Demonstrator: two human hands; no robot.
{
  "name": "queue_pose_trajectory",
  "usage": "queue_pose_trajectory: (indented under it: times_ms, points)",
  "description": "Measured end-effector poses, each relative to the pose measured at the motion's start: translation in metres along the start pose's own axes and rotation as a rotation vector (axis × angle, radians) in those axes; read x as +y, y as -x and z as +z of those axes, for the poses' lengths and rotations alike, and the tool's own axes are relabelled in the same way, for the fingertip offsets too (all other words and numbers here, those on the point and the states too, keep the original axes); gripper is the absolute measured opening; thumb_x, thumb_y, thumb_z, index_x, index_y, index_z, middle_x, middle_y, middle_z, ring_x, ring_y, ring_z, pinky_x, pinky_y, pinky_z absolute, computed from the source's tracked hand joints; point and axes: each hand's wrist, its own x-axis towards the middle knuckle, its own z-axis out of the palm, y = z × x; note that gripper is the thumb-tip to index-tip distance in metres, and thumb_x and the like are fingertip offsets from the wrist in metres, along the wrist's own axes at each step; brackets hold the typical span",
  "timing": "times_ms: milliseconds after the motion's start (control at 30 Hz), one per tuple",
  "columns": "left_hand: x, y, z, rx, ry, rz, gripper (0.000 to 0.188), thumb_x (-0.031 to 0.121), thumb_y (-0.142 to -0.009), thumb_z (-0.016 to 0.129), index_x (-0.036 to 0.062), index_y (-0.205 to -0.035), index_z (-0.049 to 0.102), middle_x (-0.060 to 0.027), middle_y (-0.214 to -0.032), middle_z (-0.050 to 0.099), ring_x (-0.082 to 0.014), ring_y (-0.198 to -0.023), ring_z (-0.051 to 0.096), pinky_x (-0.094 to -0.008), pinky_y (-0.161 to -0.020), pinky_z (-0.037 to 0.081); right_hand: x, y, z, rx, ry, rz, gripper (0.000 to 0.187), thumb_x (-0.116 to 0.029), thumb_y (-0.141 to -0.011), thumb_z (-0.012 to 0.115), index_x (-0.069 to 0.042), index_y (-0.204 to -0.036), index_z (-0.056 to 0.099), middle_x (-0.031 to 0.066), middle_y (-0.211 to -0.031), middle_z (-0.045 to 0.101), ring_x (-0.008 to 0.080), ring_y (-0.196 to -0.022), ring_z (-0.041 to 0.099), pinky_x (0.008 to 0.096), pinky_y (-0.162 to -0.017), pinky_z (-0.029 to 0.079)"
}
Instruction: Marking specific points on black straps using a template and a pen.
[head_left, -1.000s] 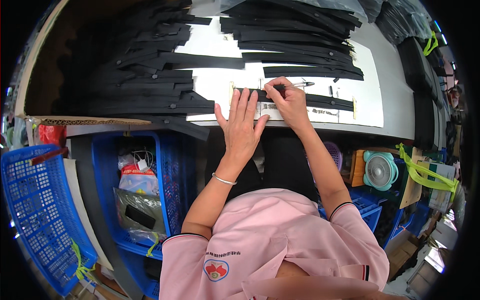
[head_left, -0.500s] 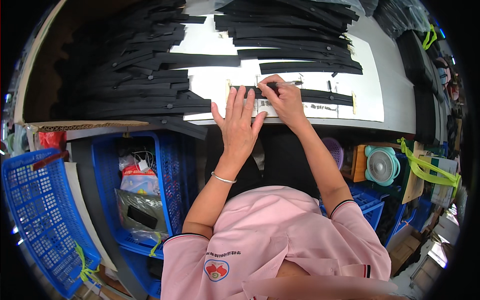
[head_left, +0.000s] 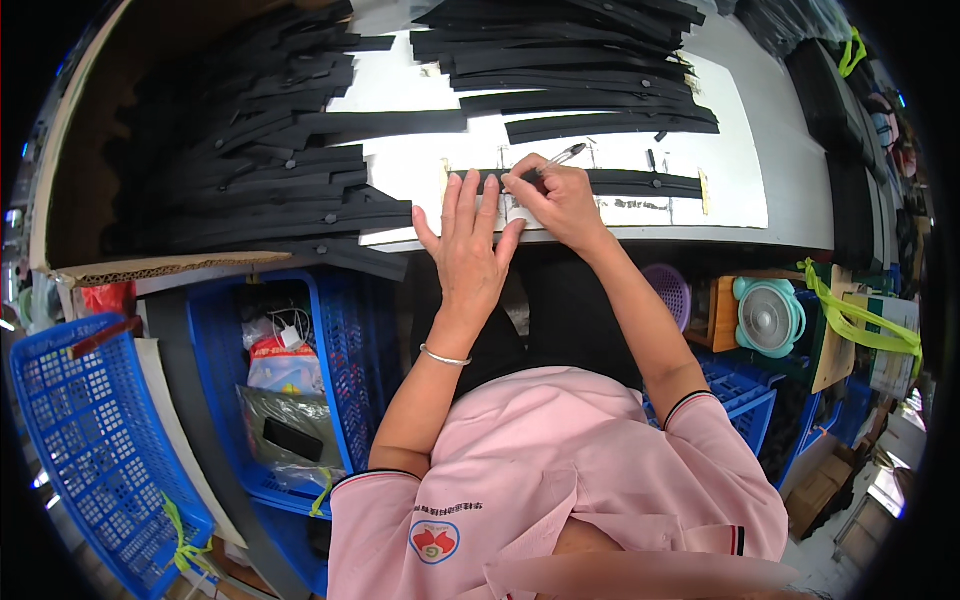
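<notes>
On the worktop [head_left: 797, 190], the left hand [head_left: 468, 245], flat with fingers extended, steadies a black strip [head_left: 630, 184] while the right hand [head_left: 568, 207] grips a pen [head_left: 568, 155], seemingly marking (tip hidden), the next stroke needing steadiness.

Our slim clear pen [head_left: 574, 153] has swung; it slants steeper. Our bare right hand [head_left: 562, 204] reaches nearer our bare left hand [head_left: 470, 248].

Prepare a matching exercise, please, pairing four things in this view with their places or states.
1. Left hand
2. Pen
3. Black phone
4. Turquoise fan

A. Inside a blue crate
B. Right of the purple basket
C. Fingers spread over the black strip
D. Held in the right hand

Pairs: 1-C, 2-D, 3-A, 4-B.
</notes>
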Motion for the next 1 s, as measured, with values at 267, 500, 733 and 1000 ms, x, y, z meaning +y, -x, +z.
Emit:
queue_pose_trajectory:
  times_ms: [267, 500, 733, 1000]
  points:
    - [0.000, 0.001, -0.002, -0.028, -0.008, -0.009, 0.060, 0.034, -0.093, 0.073, 0.0107, -0.145, 0.056, -0.0101, -0.152, 0.050, -0.0282, -0.147, 0.039, -0.0644, -0.118, 0.009, -0.008, 0.005, -0.010, 0.015, -0.200, 0.164, 0.011, -0.008, -0.093, 0.068, 0.001, -0.089, 0.072, 0.0021, -0.077, 0.070, 0.0035, -0.063, 0.058, 0.0210, -0.057, 0.045]
    - [-0.001, 0.002, -0.002, -0.029, -0.038, 0.010, 0.061, 0.035, -0.094, 0.071, 0.0089, -0.146, 0.054, -0.0111, -0.153, 0.049, -0.0288, -0.148, 0.037, -0.0635, -0.119, 0.007, -0.002, 0.020, -0.075, 0.386, 0.001, 0.215, 0.014, -0.011, -0.096, 0.067, 0.000, -0.088, 0.069, -0.0034, -0.065, 0.063, 0.0008, -0.056, 0.050, 0.0212, -0.050, 0.038]
    - [-0.001, 0.001, -0.003, -0.055, -0.028, 0.008, 0.062, 0.033, -0.095, 0.071, 0.0088, -0.148, 0.052, -0.0121, -0.155, 0.046, -0.0302, -0.149, 0.035, -0.0638, -0.119, 0.007, 0.025, 0.026, -0.079, 0.364, -0.094, 0.191, 0.016, -0.013, -0.097, 0.067, 0.000, -0.088, 0.068, -0.0034, -0.061, 0.058, 0.0015, -0.055, 0.045, 0.0218, -0.051, 0.037]
    - [0.012, 0.001, -0.003, -0.090, -0.095, -0.009, 0.064, 0.030, -0.097, 0.067, 0.0088, -0.153, 0.045, -0.0129, -0.160, 0.040, -0.0321, -0.152, 0.030, -0.0651, -0.120, 0.005, 0.030, 0.025, -0.075, 0.365, -0.071, 0.118, 0.016, -0.014, -0.096, 0.070, 0.001, -0.089, 0.069, -0.0012, -0.061, 0.061, 0.0017, -0.056, 0.050, 0.0224, -0.051, 0.039]
